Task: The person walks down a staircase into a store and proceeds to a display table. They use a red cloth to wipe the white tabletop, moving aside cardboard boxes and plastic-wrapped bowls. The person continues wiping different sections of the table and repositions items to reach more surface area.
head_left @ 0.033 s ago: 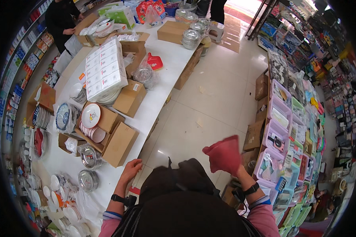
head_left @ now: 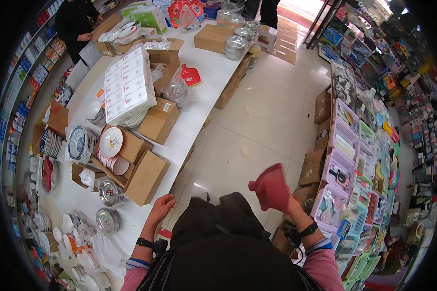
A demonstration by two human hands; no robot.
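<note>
A dark red cloth (head_left: 272, 188) hangs bunched from my right hand (head_left: 292, 206), over the aisle floor. The cloth hides most of that hand's fingers, which are closed on it. My left hand (head_left: 162, 207) is beside the table's edge, close to a closed brown carton (head_left: 147, 178). Its fingers are loosely bent and hold nothing that I can see. Behind that carton, pink-rimmed bowls (head_left: 113, 164) and a white plate (head_left: 111, 142) with a small picture sit in an open box. Wrapped metal dishes (head_left: 108, 221) lie left of my left hand.
The white table (head_left: 192, 127) also carries a shrink-wrapped stack of white boxes (head_left: 128, 85), a red dustpan-shaped item (head_left: 191, 75) and stacked lidded dishes (head_left: 235, 46). Lilac baskets (head_left: 341, 169) line the right-hand stand, with cartons (head_left: 311, 166) below. A person in black (head_left: 76, 29) stands at the far left.
My right hand and the red cloth have shifted slightly left. My left hand stays nearly in place.
</note>
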